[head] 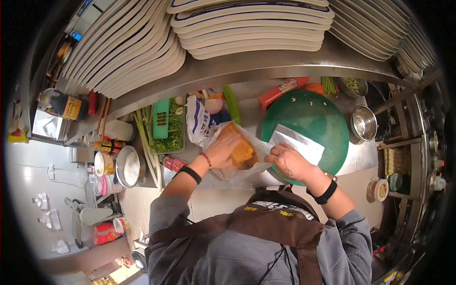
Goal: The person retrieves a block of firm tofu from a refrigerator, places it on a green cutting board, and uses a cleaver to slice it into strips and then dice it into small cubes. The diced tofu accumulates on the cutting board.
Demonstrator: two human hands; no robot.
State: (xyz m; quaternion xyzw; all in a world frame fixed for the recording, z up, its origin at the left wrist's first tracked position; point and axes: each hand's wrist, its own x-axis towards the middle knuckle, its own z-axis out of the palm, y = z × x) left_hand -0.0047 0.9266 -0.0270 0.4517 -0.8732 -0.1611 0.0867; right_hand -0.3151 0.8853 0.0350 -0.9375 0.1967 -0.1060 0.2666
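Observation:
A clear plastic bag (pixel 262 151) stands open-mouthed at the counter's front edge, holding orange-brown, slab-like food pieces (pixel 244 151). My left hand (pixel 224 148) reaches into its mouth and lies over the pieces; whether the fingers grip one cannot be told. With fingertips pinched, my right hand (pixel 286 160) holds the bag's right rim. Just behind that hand, a cleaver's broad blade (pixel 299 142) lies flat on a round green cutting board (pixel 310 107), on which a few small pale scraps also lie.
Stacked white plates (pixel 253 35) fill the metal shelf (pixel 249 69) above the counter. Left of the bag are a white printed bag (pixel 197 121), a tub of leafy greens (pixel 169 142), scallions (pixel 153 167) and a metal bowl (pixel 130 166). Another metal bowl (pixel 363 123) stands right of the board.

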